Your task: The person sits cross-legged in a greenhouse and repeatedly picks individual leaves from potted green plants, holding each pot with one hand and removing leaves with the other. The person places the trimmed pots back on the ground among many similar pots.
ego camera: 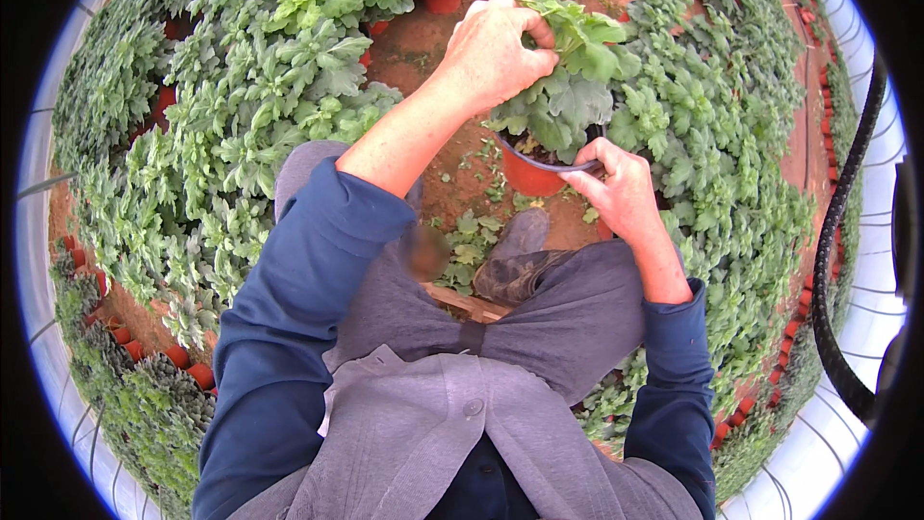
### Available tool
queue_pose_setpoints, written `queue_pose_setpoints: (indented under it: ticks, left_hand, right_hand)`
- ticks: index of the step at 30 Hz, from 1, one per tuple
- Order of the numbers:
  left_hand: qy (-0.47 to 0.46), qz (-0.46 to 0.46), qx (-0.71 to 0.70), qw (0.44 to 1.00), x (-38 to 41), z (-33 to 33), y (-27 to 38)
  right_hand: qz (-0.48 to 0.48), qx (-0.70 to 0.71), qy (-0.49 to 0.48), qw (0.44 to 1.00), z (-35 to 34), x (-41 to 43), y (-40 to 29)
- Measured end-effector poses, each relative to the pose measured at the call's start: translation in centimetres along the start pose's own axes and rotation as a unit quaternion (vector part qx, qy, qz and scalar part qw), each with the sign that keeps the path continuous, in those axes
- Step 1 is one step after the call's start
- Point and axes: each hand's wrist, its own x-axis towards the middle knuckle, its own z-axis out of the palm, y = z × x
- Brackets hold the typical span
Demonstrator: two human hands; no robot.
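Observation:
A leafy green potted plant (570, 105) stands in a red plastic pot (530, 173) with a dark rim, in front of my knees. My left hand (498, 50) is at the top of the plant, its thumb and fingers pinched at the leaves and stems there. My right hand (617, 184) grips the pot's rim at the near right, thumb outside and fingers over the edge. Dark soil and some yellowed leaves show inside the pot under the foliage. What exactly lies between the left fingertips is partly hidden by the hand.
Dense rows of similar potted plants (238, 108) fill the left side, and more plants (715, 123) crowd the right. Reddish soil (411, 50) runs between them, with loose leaves (469, 245) near my boot (516, 260). A black cable (841, 231) hangs at the far right.

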Motion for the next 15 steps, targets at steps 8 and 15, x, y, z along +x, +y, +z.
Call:
queue_pose_setpoints:
  ticks: [8,15]
  left_hand:
    - [0.078,0.235,0.168,0.954,0.02,-0.12,0.47]
    - [0.102,0.285,0.205,0.931,0.05,0.05,0.55]
  right_hand:
    - [0.051,0.064,-0.030,0.996,-0.11,0.08,-0.68]
    - [0.042,0.056,-0.026,0.997,-0.16,0.09,-0.25]
